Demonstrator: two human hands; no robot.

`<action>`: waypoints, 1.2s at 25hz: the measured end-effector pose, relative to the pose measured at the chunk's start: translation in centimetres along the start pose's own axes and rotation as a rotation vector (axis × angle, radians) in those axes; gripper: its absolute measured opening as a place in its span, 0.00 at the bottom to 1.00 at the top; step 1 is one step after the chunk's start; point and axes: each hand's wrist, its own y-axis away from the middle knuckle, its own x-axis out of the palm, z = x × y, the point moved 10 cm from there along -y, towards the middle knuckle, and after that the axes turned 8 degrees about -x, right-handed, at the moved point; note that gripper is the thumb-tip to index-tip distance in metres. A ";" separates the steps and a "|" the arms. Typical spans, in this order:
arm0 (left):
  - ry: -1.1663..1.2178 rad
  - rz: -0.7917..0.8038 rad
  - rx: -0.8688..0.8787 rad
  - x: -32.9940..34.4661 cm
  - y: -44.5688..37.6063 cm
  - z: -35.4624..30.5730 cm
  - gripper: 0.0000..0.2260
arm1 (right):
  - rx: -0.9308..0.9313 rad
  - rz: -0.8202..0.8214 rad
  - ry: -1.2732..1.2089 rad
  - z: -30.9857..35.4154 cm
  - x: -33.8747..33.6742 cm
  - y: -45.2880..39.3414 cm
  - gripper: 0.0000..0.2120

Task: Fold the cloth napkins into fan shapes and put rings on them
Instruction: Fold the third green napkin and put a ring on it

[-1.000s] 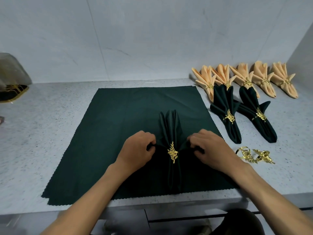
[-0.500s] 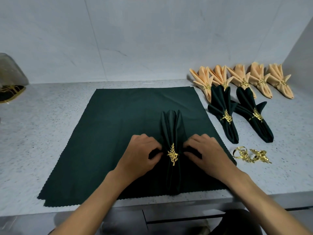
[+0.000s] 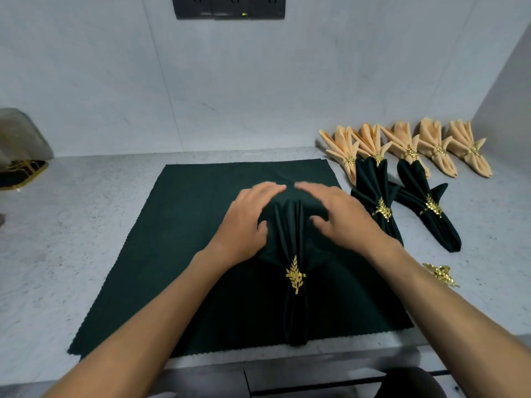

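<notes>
Cloth napkins: the dark green napkin in hand [image 3: 291, 225] lies pleated and ringed near the front edge of the bench [image 3: 71, 239], on top of a flat, unfolded dark green napkin [image 3: 178, 239]. Its gold leaf ring [image 3: 296, 274] is already seated at the waist. The left hand [image 3: 247, 222] and right hand [image 3: 342, 219] rest on either side of the upper pleats with fingers extended and relaxed, gripping nothing; judged to be spreading the fan.

Count, finished and set aside toward the right rear corner:
- 5 peach fan napkins [image 3: 436, 147], each ringed
- 2 dark green fan napkins [image 3: 376, 196], each ringed

Outstanding, as judged:
- final shaping of the napkin in hand, then setting it aside
- 1 flat green napkin to fold and ring

Spare gold rings [image 3: 441, 274] lie at the right front of the bench; partly hidden by the forearm, number cannot be confirmed
</notes>
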 end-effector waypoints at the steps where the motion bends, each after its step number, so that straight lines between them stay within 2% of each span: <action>1: -0.036 0.012 0.038 0.0 -0.4 -0.5 0.25 | -0.077 -0.027 0.110 0.7 -0.2 -0.3 0.23; 3: -0.078 -0.024 0.060 -0.6 -0.2 -0.3 0.15 | -0.158 -0.088 0.264 1.2 -0.9 0.2 0.11; 7: 0.035 -0.108 -0.060 -2.6 3.0 3.4 0.04 | 0.004 -0.110 0.312 -2.3 -1.7 4.7 0.06; 10: 0.114 -0.097 -0.232 -2.4 6.1 6.5 0.15 | 0.272 -0.110 0.170 -5.0 -2.0 8.7 0.10; 12: 0.129 -0.085 -0.252 -1.6 8.2 6.1 0.16 | 0.431 -0.200 0.185 -3.8 -2.6 10.7 0.18; 14: 0.070 -0.031 -0.133 -0.2 9.7 3.3 0.09 | 0.351 -0.343 0.272 1.3 -3.6 10.7 0.13; 16: -0.007 0.055 -0.082 1.6 10.4 0.8 0.13 | 0.212 -0.347 0.301 5.3 -2.2 9.9 0.06; 18: -0.073 0.071 -0.069 3.0 10.5 -0.4 0.16 | 0.138 -0.345 0.302 6.4 -0.7 9.4 0.11; 21: -0.057 0.048 -0.141 3.8 10.1 -0.7 0.13 | 0.033 -0.428 0.307 6.4 -0.7 10.2 0.12; 23: -0.046 0.052 -0.155 4.3 9.9 -0.8 0.13 | 0.127 -0.345 0.212 5.2 0.3 10.8 0.14; 25: -0.030 0.062 -0.153 4.6 9.9 -0.9 0.14 | 0.363 -0.171 0.039 3.8 2.7 10.6 0.20; 27: -0.018 0.080 -0.135 5.2 9.7 -1.6 0.16 | 0.543 -0.108 0.011 2.8 3.4 10.1 0.24; 30: -0.027 0.113 -0.135 5.6 9.8 -1.4 0.19 | 0.602 -0.087 0.024 2.7 3.5 8.8 0.22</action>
